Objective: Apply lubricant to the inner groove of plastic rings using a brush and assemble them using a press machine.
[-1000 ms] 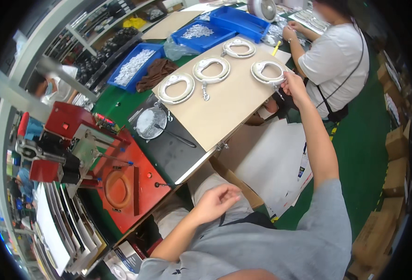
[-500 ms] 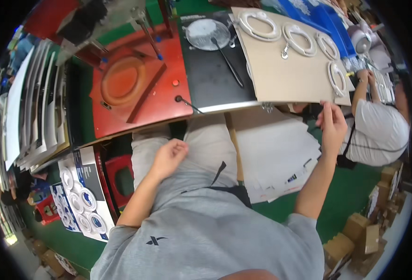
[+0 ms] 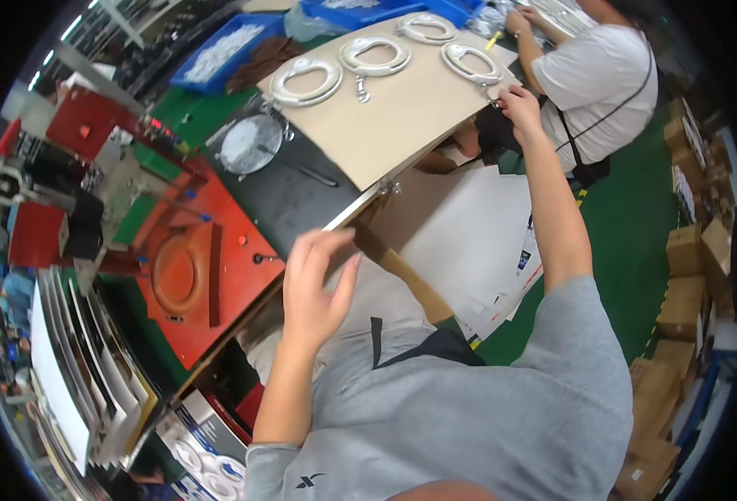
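My right hand is at the near right corner of a tan cardboard sheet, its fingertips pinched together. A small dark piece shows at the fingertips, too small to make out. Just beyond that hand lies a white ring-shaped coil. More white rings, a left one, a middle one and a far one, rest along the sheet's far side. A small metal clasp hangs from the middle ring. My left hand hovers above my lap near the table edge, empty, fingers apart.
Left of the sheet are a clear round dish and a black-handled tool on a dark mat. A red press base stands farther left. Blue trays lie beyond. A co-worker in a white shirt sits at the right.
My view has turned to the right. My right hand has reached farther out to the sheet's corner and the nearby ring. My left hand has risen from my lap and its fingers have spread.
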Demonstrator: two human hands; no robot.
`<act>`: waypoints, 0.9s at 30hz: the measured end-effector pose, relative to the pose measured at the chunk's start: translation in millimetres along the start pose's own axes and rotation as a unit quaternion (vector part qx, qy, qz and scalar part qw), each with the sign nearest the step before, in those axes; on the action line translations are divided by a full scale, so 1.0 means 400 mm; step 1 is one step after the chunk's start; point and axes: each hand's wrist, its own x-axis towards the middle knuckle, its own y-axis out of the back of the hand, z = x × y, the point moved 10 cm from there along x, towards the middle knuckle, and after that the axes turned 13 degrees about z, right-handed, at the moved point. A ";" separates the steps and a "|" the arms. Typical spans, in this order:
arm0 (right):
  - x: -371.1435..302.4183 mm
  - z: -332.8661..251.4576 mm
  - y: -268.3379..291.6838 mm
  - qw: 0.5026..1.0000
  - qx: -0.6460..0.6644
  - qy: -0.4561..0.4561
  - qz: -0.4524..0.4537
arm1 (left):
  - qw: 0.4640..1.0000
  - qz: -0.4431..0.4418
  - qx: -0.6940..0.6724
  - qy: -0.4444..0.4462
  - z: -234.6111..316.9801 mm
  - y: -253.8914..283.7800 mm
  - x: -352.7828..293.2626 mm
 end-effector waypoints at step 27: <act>0.061 -0.140 -0.060 0.994 0.090 0.049 -0.032 | 0.988 -0.069 0.132 0.044 -0.124 -0.254 0.247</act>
